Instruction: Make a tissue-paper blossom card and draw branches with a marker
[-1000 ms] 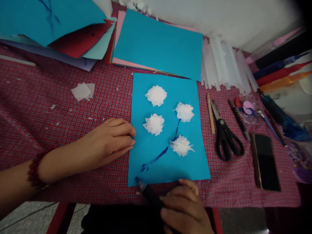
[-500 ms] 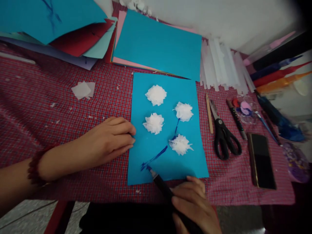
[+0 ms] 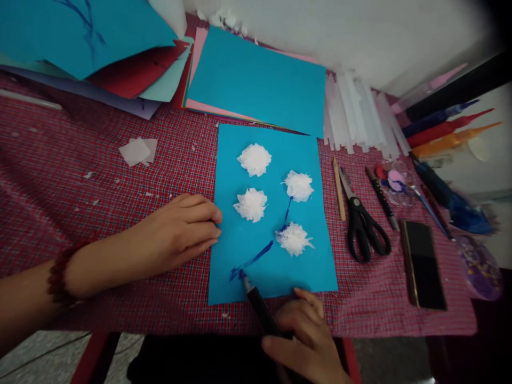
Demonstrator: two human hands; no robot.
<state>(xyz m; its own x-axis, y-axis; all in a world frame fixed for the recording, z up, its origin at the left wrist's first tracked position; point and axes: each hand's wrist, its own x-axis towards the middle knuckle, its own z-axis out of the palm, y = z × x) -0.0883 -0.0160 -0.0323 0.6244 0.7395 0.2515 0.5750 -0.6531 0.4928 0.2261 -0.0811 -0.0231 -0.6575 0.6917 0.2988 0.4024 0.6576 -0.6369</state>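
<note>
A blue paper sheet (image 3: 236,245) lies before me with several white tissue-paper flowers (image 3: 254,159) on it. Dark blue painted lines (image 3: 260,253) run between two right-hand flowers and down to the lower left. My right hand (image 3: 306,336) grips a thick black-handled paintbrush (image 3: 259,306), its blue-stained tip touching the sheet at the lower end of the painted line. The brush's rear end is partly hidden by the hand. My left hand (image 3: 188,226) rests palm down at the sheet's left edge, fingers slightly bent and holding nothing, fingertips on the paper.
Right of the sheet lie a wooden stick (image 3: 339,189), black scissors (image 3: 360,224), a pen (image 3: 382,197), a paint palette (image 3: 396,181) and a phone (image 3: 423,265). Behind are stacked coloured papers (image 3: 260,80) and white strips (image 3: 352,112). Paper squares (image 3: 136,151) lie left on the checked cloth.
My right hand has shifted slightly left and changed its hold on the brush, whose tip stays near the same spot. The left hand keeps its place. The whole view has shifted a little.
</note>
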